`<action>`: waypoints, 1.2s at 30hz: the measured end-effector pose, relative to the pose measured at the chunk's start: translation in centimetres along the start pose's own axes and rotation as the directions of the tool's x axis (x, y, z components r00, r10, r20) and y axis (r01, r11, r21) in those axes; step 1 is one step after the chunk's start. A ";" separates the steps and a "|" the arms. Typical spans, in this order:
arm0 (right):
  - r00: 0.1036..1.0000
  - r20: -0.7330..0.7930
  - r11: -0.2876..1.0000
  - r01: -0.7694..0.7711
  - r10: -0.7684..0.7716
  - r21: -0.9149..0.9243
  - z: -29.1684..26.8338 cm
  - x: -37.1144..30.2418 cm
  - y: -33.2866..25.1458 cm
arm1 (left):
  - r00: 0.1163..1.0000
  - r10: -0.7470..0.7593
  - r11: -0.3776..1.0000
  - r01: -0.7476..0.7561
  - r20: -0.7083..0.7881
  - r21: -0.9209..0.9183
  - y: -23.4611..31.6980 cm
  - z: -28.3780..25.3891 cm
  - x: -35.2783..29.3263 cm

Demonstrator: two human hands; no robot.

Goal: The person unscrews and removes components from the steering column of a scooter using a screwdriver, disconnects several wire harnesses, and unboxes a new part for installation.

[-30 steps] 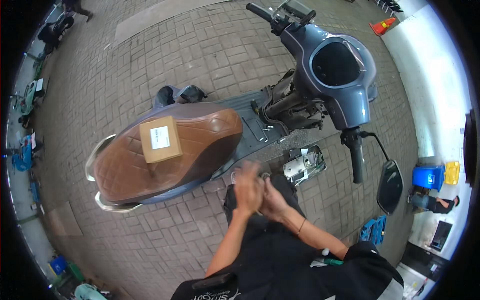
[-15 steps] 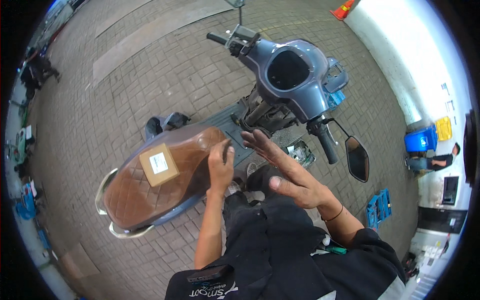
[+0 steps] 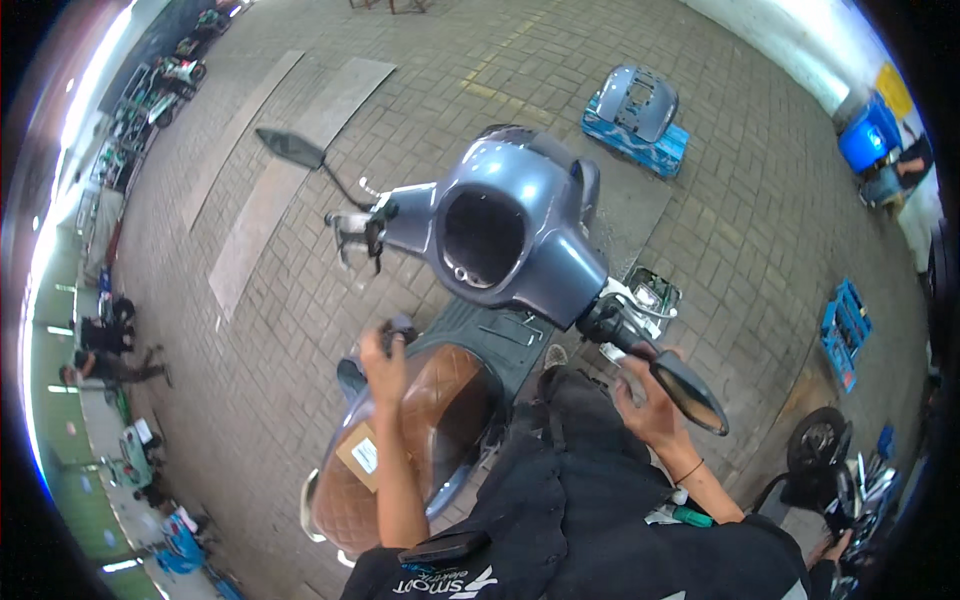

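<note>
A blue-grey scooter [image 3: 555, 245] stands in front of me, its right mirror [image 3: 688, 392] reaching toward me. My left hand [image 3: 385, 368] is raised above the side of the brown quilted seat [image 3: 450, 385], fingers loosely bent and apart. A dark part shows just past its fingertips; I see no grip on it. My right hand [image 3: 655, 408] is just below the right handlebar grip [image 3: 630, 335], partly hidden by the mirror. Its thumb and fingers are apart, with nothing visible in them. A small cardboard box [image 3: 350, 452] lies on the seat, partly covered by my left forearm.
Beyond the scooter, a blue-grey panel [image 3: 640, 100] rests on a blue box [image 3: 655, 155]. Parts lie in a tray [image 3: 655, 292] beside the footboard. A blue tool rack [image 3: 848, 330] and another motorbike [image 3: 820, 450] are at right. People are at both sides.
My view has shifted, with the scooter's front now nearer the middle. My hands have moved apart: the left over the seat's side, the right to beside the right handlebar and mirror.
</note>
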State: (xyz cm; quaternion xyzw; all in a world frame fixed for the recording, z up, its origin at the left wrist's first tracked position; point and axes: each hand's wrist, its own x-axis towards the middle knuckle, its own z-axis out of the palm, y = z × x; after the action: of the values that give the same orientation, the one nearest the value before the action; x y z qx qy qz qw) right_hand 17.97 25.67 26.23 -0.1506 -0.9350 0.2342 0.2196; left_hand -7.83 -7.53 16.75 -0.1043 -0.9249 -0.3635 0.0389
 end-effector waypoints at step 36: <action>0.769 0.193 0.789 -0.563 0.609 -0.247 5.1 2.2 3.6 | 0.556 0.411 0.566 -0.777 0.722 0.275 -4.5 0.0 31.6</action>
State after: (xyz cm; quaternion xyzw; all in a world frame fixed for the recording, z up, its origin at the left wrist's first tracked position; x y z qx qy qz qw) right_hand 14.24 27.67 21.15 -0.4219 -0.8780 0.2260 -0.0047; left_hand -39.61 -5.56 18.47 -0.5175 -0.8507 0.0197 -0.0903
